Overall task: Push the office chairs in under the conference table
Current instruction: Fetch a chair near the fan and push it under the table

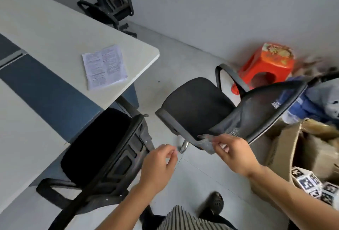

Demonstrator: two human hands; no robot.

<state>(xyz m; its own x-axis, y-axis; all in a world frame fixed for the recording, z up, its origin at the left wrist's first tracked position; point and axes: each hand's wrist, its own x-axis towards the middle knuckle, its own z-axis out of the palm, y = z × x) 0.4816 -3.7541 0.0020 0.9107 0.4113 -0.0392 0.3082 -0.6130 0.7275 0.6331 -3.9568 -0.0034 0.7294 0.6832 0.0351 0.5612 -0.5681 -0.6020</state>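
Note:
A black office chair [198, 101] with a mesh back stands on the floor to the right of the white conference table [55, 33], its seat facing the table's corner. My right hand [233, 154] grips the lower edge of its mesh backrest. A second black chair [99, 143] sits partly under the near table edge, its backrest toward me. My left hand [159, 165] hovers just right of that backrest, fingers loosely curled and holding nothing. A third black chair [110, 3] lies tipped against the far wall.
A printed paper sheet [104, 66] lies near the table's corner. A red plastic stool [266, 66] stands by the wall behind the right chair. A cardboard box [297, 154] and a pile of clutter fill the right side. My dark shoe [214, 202] is on the grey floor.

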